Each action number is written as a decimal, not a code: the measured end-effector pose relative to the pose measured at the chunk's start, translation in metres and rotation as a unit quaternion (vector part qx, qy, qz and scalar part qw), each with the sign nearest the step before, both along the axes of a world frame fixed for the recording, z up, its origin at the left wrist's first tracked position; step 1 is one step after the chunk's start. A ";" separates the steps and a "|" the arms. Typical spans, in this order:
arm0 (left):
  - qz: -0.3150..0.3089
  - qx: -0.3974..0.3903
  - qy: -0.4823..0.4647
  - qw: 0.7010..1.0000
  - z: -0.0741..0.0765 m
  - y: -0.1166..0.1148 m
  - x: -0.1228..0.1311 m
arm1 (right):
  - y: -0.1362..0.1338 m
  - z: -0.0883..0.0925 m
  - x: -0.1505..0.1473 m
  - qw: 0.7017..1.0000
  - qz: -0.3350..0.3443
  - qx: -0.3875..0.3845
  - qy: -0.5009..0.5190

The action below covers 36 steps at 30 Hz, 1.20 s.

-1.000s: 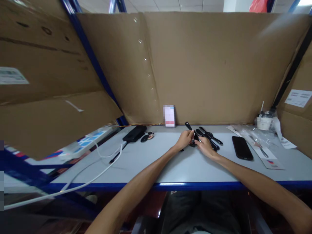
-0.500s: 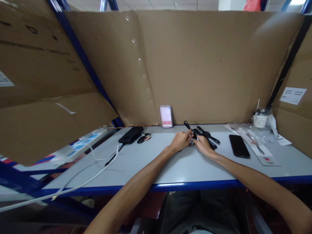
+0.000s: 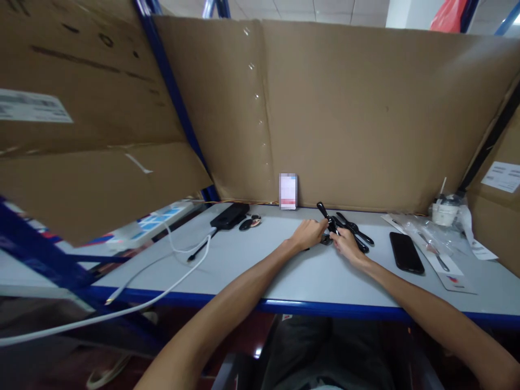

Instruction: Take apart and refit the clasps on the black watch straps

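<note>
A glossy black-handled tool (image 3: 322,209) stands tilted between my hands, its rounded handle end pointing up toward the back wall. My left hand (image 3: 311,234) has its fingers closed around it from the left. From the right, my right hand (image 3: 344,242) pinches it slightly lower down. A dark shiny piece (image 3: 326,239) shows below the fingers; whether it belongs to the same tool I cannot tell. Just beyond my right hand, several black-handled tools (image 3: 357,233) lie loosely crossed on the table, partly hidden by that hand.
A black phone (image 3: 407,253) lies right of my hands, near clear plastic packaging (image 3: 434,233) and a white cup (image 3: 444,212). A lit phone (image 3: 288,192) leans on the cardboard wall (image 3: 325,119). At left are a black box-shaped device (image 3: 230,216), keys (image 3: 249,222) and white cables (image 3: 190,281).
The view has swung a little left, so the scene sits farther right in the picture. Both hands stay on the black-handled tool, with only a slight shift of the fingers.
</note>
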<state>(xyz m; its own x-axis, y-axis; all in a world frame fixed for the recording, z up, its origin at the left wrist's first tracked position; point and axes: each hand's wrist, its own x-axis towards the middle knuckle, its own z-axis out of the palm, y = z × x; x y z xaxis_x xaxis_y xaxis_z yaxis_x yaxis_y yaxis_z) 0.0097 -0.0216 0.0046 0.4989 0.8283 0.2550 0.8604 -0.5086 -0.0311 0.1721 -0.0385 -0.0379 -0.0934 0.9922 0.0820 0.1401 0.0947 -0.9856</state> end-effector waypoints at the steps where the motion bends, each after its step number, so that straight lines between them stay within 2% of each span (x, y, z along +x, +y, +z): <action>1: -0.009 0.000 0.011 1.000 0.000 -0.002 0.002 | 0.000 0.001 0.000 1.000 0.000 -0.006 0.002; 4: -0.015 0.008 0.025 1.000 0.003 -0.006 0.005 | -0.001 0.005 0.000 1.000 0.000 -0.019 -0.003; 11: 0.027 0.016 -0.021 0.999 0.013 -0.005 0.000 | -0.005 0.009 -0.002 0.999 0.014 -0.010 -0.033; 16: 0.018 -0.004 -0.037 0.999 0.007 -0.002 -0.001 | -0.007 0.008 -0.002 1.000 0.001 -0.014 -0.008; 20: -0.009 -0.007 0.012 1.000 0.004 -0.005 0.003 | -0.005 0.007 0.000 1.000 -0.003 -0.015 -0.007; 24: -0.027 -0.001 0.048 0.998 0.007 -0.009 0.006 | -0.003 0.007 0.001 1.000 0.015 -0.016 -0.019; 30: 0.015 0.018 0.036 0.999 0.013 -0.005 0.001 | -0.005 0.009 -0.001 0.998 0.024 0.004 -0.061; 36: 0.018 0.017 0.035 0.999 0.006 -0.004 0.003 | -0.009 0.011 -0.002 1.000 -0.003 -0.012 -0.013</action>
